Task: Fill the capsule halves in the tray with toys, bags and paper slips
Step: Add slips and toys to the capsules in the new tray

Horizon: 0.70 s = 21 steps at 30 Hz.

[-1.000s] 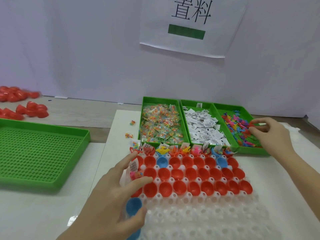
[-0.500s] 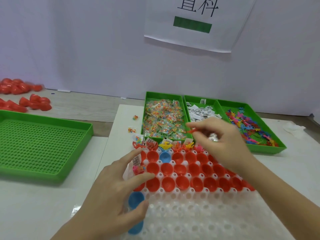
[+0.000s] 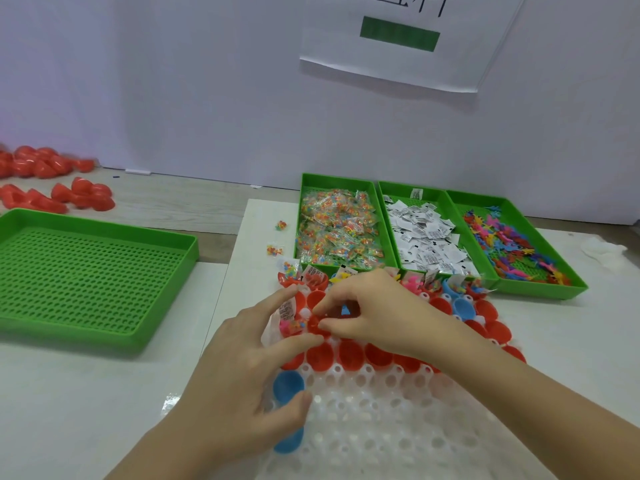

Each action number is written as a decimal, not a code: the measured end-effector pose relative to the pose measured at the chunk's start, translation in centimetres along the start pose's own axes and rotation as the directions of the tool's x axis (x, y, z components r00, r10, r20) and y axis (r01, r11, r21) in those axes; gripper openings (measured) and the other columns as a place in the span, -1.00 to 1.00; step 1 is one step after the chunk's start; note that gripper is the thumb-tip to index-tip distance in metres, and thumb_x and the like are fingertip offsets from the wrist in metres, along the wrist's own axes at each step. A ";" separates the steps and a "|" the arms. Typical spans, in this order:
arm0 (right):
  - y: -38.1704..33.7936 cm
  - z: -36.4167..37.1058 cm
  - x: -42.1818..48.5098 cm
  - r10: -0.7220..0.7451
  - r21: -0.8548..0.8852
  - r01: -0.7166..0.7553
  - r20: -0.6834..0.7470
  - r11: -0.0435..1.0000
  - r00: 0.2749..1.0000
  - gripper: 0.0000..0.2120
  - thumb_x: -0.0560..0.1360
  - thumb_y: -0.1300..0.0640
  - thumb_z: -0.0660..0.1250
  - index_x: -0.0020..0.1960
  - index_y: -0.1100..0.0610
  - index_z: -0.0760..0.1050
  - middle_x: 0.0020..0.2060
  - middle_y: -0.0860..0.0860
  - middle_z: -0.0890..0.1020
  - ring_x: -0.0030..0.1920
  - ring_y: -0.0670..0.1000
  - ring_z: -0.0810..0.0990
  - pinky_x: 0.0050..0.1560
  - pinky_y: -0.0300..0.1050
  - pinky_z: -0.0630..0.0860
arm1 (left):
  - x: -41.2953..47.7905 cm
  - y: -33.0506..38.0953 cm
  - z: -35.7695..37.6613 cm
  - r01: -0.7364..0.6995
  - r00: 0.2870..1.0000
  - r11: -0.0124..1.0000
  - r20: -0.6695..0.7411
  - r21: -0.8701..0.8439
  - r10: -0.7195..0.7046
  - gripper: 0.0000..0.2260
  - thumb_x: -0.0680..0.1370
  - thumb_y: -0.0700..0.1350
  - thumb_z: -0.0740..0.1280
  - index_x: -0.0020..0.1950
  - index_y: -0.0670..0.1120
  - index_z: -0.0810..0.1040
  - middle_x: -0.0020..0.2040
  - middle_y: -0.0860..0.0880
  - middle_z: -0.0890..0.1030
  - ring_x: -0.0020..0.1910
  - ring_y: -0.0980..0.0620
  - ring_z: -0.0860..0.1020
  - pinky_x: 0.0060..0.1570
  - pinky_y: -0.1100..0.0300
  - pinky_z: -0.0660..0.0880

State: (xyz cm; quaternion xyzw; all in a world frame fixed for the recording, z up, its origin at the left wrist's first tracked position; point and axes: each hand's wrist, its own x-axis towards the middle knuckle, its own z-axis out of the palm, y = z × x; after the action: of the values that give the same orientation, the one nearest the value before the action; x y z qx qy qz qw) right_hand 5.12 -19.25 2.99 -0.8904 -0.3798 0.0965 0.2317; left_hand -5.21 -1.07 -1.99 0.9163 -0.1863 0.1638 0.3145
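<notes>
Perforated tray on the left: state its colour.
The perforated tray is green; the head view shows it.

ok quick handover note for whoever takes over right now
Left grip: pinches a bag and slip, blue halves under its lower fingers.
Right grip: fingertips curled at a red half in the second row; what they pinch is hidden.
Done: back row looks filled.
Left: the other red halves in the tray; bins sit behind.
</notes>
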 end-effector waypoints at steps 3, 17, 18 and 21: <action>-0.3 0.1 0.3 -0.020 -0.105 0.020 0.006 0.994 1.000 -0.79 0.50 0.07 0.41 0.12 0.06 0.64 -0.10 -0.04 0.62 -0.10 -0.14 0.49 -0.06 -0.32 0.32 | 0.0 0.0 0.0 0.009 1.000 1.000 0.012 -0.004 -0.009 -0.55 0.31 0.14 0.27 0.15 0.12 0.65 0.45 0.00 0.34 0.20 0.02 0.50 0.08 0.08 0.43; 1.9 -3.4 -1.2 0.058 0.020 -0.055 -0.285 0.998 0.957 -0.90 0.47 0.10 0.41 -0.04 -0.06 0.63 -0.29 -0.18 0.55 -0.31 -0.23 0.48 -0.26 -0.44 0.38 | -0.1 -0.1 0.1 0.018 0.999 1.000 0.040 0.011 -0.018 -0.55 0.30 0.15 0.26 0.16 0.14 0.64 0.46 0.01 0.33 0.19 0.03 0.49 0.06 0.15 0.37; 2.8 -4.6 -1.2 0.084 0.041 -0.074 -0.386 0.996 0.919 -0.90 0.46 0.10 0.41 -0.07 -0.08 0.62 -0.31 -0.19 0.56 -0.34 -0.24 0.47 -0.29 -0.46 0.37 | -0.1 -0.2 0.1 0.015 0.999 1.000 0.041 0.010 -0.015 -0.55 0.31 0.15 0.26 0.16 0.14 0.64 0.46 0.01 0.33 0.20 0.03 0.48 0.06 0.13 0.38; 6.9 -8.2 -0.8 0.228 0.106 -0.208 -0.619 0.972 0.752 -0.87 0.48 0.17 0.38 -0.07 -0.05 0.60 -0.28 -0.16 0.59 -0.38 -0.24 0.46 -0.31 -0.43 0.36 | 0.0 -0.3 0.1 -0.006 0.999 1.000 0.032 0.006 0.006 -0.55 0.30 0.13 0.27 0.16 0.13 0.64 0.46 0.00 0.34 0.23 0.05 0.46 0.06 0.06 0.43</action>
State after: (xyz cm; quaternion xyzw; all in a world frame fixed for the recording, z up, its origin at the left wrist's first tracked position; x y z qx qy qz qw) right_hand 11.79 -26.76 6.80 -0.9060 -0.1730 -0.1730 0.3454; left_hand -5.10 -0.95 -2.23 0.9192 -0.1933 0.1508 0.3081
